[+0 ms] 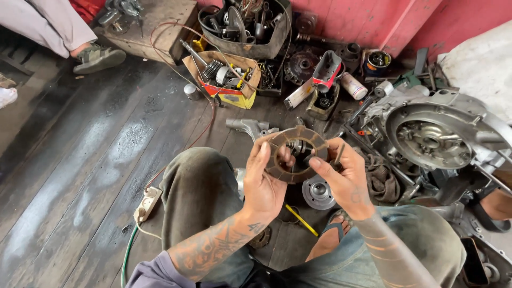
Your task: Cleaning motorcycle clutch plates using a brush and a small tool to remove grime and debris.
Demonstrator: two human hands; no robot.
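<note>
Gripping one round brown ridged clutch plate (pixel 296 153) between them, two hands are working: left hand (pixel 265 181) is clasping its near rim, right hand (pixel 341 178) pinching its far edge; one grey metal engine casing (pixel 432 141) is lying right of them.

Open yellow-and-red cardboard box (pixel 226 85) of parts, far centre on floor; white-and-red cylindrical spray can (pixel 353 85), lying far right of it.

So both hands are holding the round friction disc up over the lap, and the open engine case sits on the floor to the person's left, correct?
Not quite. The head view shows both hands, left hand and right hand, holding the round friction disc over the lap, but the open engine case sits on the floor to the person's right, not left.
</note>
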